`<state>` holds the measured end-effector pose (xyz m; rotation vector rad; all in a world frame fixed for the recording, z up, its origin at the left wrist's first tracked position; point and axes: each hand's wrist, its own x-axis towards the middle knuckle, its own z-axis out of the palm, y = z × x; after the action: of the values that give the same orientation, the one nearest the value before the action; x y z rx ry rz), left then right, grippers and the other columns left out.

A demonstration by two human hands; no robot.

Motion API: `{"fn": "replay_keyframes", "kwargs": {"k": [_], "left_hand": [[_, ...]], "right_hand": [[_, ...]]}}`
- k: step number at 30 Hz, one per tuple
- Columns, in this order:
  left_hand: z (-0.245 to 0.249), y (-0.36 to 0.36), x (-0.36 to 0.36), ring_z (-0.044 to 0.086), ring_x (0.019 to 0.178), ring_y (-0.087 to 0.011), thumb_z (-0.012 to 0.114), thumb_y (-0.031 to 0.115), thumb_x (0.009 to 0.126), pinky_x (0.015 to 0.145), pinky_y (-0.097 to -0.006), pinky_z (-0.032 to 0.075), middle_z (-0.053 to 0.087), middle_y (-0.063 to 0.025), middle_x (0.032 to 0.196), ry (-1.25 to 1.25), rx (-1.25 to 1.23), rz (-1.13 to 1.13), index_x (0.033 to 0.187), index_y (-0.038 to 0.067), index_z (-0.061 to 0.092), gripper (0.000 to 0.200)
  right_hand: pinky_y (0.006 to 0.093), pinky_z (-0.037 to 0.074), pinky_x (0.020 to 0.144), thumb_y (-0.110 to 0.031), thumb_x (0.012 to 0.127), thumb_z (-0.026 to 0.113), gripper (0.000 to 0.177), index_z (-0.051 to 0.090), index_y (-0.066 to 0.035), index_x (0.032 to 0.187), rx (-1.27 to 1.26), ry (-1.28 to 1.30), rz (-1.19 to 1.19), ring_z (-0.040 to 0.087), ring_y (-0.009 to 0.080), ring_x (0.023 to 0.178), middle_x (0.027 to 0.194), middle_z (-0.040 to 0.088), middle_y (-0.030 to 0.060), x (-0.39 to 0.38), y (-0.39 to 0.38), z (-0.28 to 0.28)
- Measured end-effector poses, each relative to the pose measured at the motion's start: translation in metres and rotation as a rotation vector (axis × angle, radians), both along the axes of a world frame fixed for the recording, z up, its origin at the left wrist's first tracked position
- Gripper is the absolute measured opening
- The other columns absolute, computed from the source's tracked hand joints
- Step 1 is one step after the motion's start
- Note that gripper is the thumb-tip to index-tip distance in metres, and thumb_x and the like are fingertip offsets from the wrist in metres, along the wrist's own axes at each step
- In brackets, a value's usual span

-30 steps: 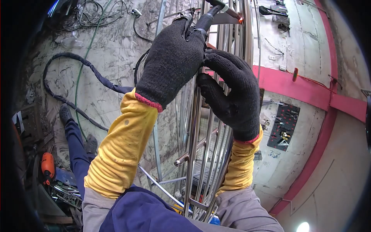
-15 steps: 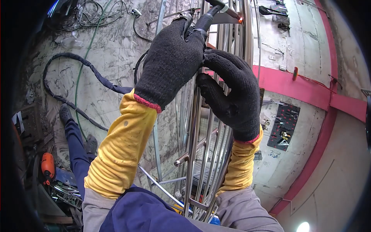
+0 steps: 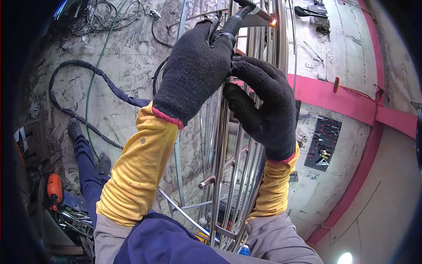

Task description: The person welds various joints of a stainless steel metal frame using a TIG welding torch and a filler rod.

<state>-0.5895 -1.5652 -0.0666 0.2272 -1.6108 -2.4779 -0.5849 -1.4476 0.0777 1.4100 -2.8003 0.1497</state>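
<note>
Both my arms are raised in front of me, in yellow sleeves and black knit gloves. My left hand is closed around the handle of the welding torch, and the wrist is bent so that the back of the glove faces me. The torch goes up and to the right out of my fist. Its tip glows orange where it meets the upper part of the steel frame.

My right hand is just below and to the right, touching the left one. Its fingers are curled tightly around one upright bar of the frame, and the right forearm stands almost vertical along the bars.

Far below, on the floor, a thick black hose lies in a loop. An orange drill lies near the left edge.
</note>
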Motion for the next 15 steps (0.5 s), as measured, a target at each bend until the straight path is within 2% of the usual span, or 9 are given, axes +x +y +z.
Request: {"fn": "replay_keyframes", "kwargs": {"k": [2, 3, 5, 9, 11, 12, 14, 15], "left_hand": [[0.0017, 0.0049, 0.0011, 0.076, 0.079, -0.0362, 0.063, 0.028, 0.105, 0.073, -0.0484, 0.059, 0.074, -0.0214, 0.085, -0.01, 0.093, 0.08, 0.107, -0.004, 0.07, 0.033], [0.0011, 0.0055, 0.001, 0.076, 0.079, -0.0362, 0.063, 0.028, 0.105, 0.073, -0.0484, 0.059, 0.074, -0.0214, 0.085, -0.01, 0.094, 0.081, 0.107, -0.004, 0.07, 0.033], [0.0009, 0.0061, 0.0008, 0.076, 0.078, -0.0348, 0.062, 0.027, 0.105, 0.072, -0.0474, 0.059, 0.074, -0.021, 0.084, 0.003, 0.116, 0.095, 0.105, -0.004, 0.069, 0.032], [0.0008, 0.0045, 0.0009, 0.076, 0.077, -0.0348, 0.061, 0.024, 0.106, 0.072, -0.0474, 0.059, 0.074, -0.021, 0.084, -0.004, 0.085, 0.094, 0.106, -0.005, 0.069, 0.031], [0.0002, 0.0039, -0.0007, 0.075, 0.078, -0.0349, 0.061, 0.024, 0.106, 0.073, -0.0471, 0.059, 0.074, -0.0208, 0.085, 0.025, 0.128, 0.074, 0.107, -0.004, 0.07, 0.03], [0.0002, 0.0039, -0.0016, 0.075, 0.078, -0.0357, 0.061, 0.025, 0.106, 0.075, -0.0469, 0.059, 0.074, -0.021, 0.085, 0.069, 0.147, 0.12, 0.108, -0.004, 0.07, 0.03], [0.0016, 0.0013, 0.0009, 0.071, 0.072, -0.015, 0.059, 0.02, 0.11, 0.058, -0.0295, 0.058, 0.072, -0.0124, 0.093, 0.06, 0.077, 0.088, 0.125, -0.005, 0.068, 0.031], [0.0005, 0.0026, 0.0002, 0.071, 0.072, -0.015, 0.059, 0.02, 0.11, 0.058, -0.0295, 0.058, 0.072, -0.0124, 0.093, 0.06, 0.076, 0.088, 0.125, -0.005, 0.068, 0.031]], "right_hand": [[0.0454, 0.056, 0.097, -0.014, 0.09, 0.081, 0.028, 0.078, -0.007, 0.117, 0.011, -0.001, 0.011, 0.076, 0.0345, 0.106, 0.115, 0.079, 0.0129, 0.0001, -0.0008, 0.0008], [0.0454, 0.056, 0.097, -0.014, 0.09, 0.081, 0.028, 0.078, -0.007, 0.117, 0.011, -0.001, 0.012, 0.076, 0.0345, 0.106, 0.115, 0.079, 0.0129, 0.0004, -0.0008, 0.002], [0.0467, 0.053, 0.105, -0.01, 0.088, 0.081, 0.042, 0.075, -0.002, 0.128, 0.083, -0.056, -0.01, 0.073, 0.0385, 0.117, 0.126, 0.076, 0.0199, 0.0015, 0.0002, 0.0057], [0.0467, 0.053, 0.105, -0.01, 0.088, 0.081, 0.042, 0.075, -0.002, 0.128, 0.088, -0.065, -0.001, 0.073, 0.0384, 0.118, 0.126, 0.076, 0.0197, 0.0001, -0.0018, 0.0058], [0.0463, 0.055, 0.098, -0.016, 0.09, 0.081, 0.028, 0.078, -0.008, 0.117, 0.036, 0.008, 0.008, 0.075, 0.035, 0.107, 0.116, 0.079, 0.013, -0.0008, -0.0032, 0.0019], [0.0464, 0.054, 0.099, -0.016, 0.089, 0.082, 0.028, 0.078, -0.008, 0.115, 0.048, 0.037, -0.014, 0.075, 0.0354, 0.109, 0.116, 0.079, 0.0132, 0.001, -0.0044, 0.0008], [0.0464, 0.054, 0.1, -0.017, 0.089, 0.082, 0.028, 0.078, -0.008, 0.115, 0.034, 0.026, -0.017, 0.075, 0.0353, 0.11, 0.117, 0.079, 0.0133, 0.0008, -0.0039, 0.0], [0.0464, 0.054, 0.1, -0.017, 0.089, 0.082, 0.028, 0.078, -0.008, 0.115, 0.034, 0.026, -0.017, 0.075, 0.0353, 0.11, 0.117, 0.079, 0.0133, 0.0007, -0.0037, 0.0003]]}}
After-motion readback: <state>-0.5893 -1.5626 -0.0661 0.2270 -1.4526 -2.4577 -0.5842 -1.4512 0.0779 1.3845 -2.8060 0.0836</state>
